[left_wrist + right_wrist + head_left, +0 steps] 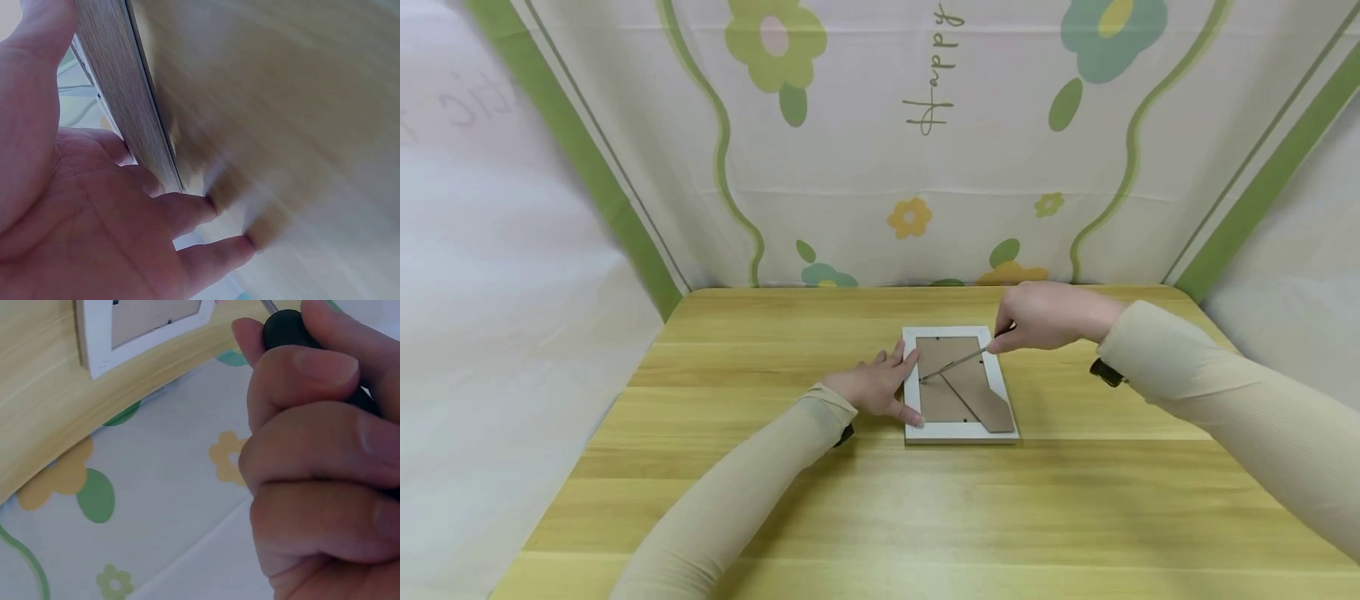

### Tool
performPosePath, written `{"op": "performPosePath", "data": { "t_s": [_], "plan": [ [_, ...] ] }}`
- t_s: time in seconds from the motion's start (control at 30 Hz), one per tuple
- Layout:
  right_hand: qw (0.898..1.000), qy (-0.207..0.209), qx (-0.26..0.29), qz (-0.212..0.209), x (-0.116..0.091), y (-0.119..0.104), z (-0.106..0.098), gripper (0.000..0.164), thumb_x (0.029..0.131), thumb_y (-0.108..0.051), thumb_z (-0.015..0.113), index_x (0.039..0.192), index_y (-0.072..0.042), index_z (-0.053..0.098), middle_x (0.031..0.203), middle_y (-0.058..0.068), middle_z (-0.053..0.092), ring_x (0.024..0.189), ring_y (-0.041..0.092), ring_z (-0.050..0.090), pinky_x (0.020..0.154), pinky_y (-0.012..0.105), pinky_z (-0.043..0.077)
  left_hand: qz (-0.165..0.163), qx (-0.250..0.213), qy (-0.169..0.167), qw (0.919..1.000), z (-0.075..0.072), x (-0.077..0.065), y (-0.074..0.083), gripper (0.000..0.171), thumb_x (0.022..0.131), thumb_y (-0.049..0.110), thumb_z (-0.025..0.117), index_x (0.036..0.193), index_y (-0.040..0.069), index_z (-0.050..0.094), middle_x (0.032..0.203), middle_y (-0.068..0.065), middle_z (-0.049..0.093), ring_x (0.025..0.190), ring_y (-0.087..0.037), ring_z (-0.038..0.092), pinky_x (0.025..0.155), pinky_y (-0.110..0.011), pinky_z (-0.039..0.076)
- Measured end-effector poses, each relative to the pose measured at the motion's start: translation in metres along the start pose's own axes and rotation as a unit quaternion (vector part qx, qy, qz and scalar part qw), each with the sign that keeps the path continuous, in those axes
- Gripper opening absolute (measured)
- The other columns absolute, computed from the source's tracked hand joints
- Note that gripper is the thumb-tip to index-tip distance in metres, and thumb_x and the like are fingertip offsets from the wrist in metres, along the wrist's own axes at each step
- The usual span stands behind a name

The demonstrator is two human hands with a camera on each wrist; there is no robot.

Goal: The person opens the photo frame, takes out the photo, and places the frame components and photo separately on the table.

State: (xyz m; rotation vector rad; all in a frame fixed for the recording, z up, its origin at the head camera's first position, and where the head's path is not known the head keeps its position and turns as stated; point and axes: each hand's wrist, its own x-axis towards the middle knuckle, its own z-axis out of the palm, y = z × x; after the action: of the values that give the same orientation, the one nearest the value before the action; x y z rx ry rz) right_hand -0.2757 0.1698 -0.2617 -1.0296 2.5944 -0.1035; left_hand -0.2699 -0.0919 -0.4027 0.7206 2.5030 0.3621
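Observation:
A white photo frame (962,431) lies on its front with its brown backing board (946,352) and stand leg (997,413) facing up. Small dark tabs dot the inner edge of the border. My left hand (880,388) rests against the frame's left side, fingers spread, thumb and fingertips on the white border. In the left wrist view two fingertips touch the table. My right hand (1047,317) grips a screwdriver (964,360) by its dark handle (286,329), fingers curled round it. Its metal shaft slants across the backing, the tip at the left inner edge by a tab.
The frame lies on a wooden table (760,358) near the far edge. Behind it hangs a white cloth (850,167) with printed flowers, and more white cloth (527,333) covers the sides. A dark wrist strap (1107,372) shows below the right sleeve.

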Motion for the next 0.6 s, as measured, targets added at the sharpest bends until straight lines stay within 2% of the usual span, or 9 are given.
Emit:
{"op": "performPosePath", "data": {
  "t_s": [0.1,0.2,0.3,0.43,0.6],
  "plan": [
    [1.0,0.002,-0.028,0.003,0.002,-0.012,-0.005,0.04,0.095,-0.031,0.068,0.057,-0.021,0.061,0.051,-0.012,0.033,0.049,0.005,0.026,0.051,0.025,0.027,-0.001,0.002,0.001,1.0,0.001,0.0,0.0,0.114,0.083,0.064,0.065,0.16,0.018,-0.006,0.163,-0.012,-0.017,0.147,-0.043,-0.001,0.114,-0.064,0.01],
    [0.998,-0.003,-0.056,0.011,0.008,-0.023,-0.01,0.041,0.093,-0.031,0.07,0.054,-0.02,0.061,0.05,-0.011,0.032,0.047,0.005,0.027,0.049,0.024,0.027,-0.003,0.007,0.001,1.0,0.002,0.001,-0.002,0.114,0.083,0.064,0.065,0.16,0.018,-0.005,0.163,-0.012,-0.017,0.147,-0.043,-0.001,0.114,-0.064,0.011],
    [0.997,-0.011,-0.078,0.028,0.011,-0.032,-0.015,0.037,0.092,-0.031,0.071,0.057,-0.021,0.067,0.05,-0.013,0.045,0.047,0.005,0.037,0.049,0.024,0.034,0.0,0.01,0.002,1.0,0.002,0.001,-0.002,0.114,0.083,0.065,0.064,0.16,0.017,-0.004,0.163,-0.012,-0.016,0.147,-0.044,0.0,0.114,-0.064,0.012],
    [0.995,-0.014,-0.093,0.041,0.012,-0.041,-0.018,0.026,0.091,-0.032,0.072,0.067,-0.023,0.075,0.06,-0.011,0.063,0.053,0.008,0.054,0.054,0.028,0.047,0.002,0.009,0.001,1.0,0.001,0.001,-0.001,0.114,0.083,0.067,0.064,0.16,0.017,-0.004,0.163,-0.013,-0.016,0.147,-0.045,0.001,0.114,-0.064,0.013],
    [0.994,-0.025,-0.093,0.059,0.012,-0.044,-0.019,0.025,0.092,-0.034,0.071,0.07,-0.022,0.074,0.06,-0.009,0.062,0.053,0.01,0.054,0.053,0.029,0.047,-0.002,0.021,0.003,0.9998,0.001,0.003,-0.002,0.115,0.082,0.069,0.063,0.16,0.017,-0.004,0.163,-0.012,-0.016,0.147,-0.045,0.002,0.114,-0.063,0.014]
  ]
}}
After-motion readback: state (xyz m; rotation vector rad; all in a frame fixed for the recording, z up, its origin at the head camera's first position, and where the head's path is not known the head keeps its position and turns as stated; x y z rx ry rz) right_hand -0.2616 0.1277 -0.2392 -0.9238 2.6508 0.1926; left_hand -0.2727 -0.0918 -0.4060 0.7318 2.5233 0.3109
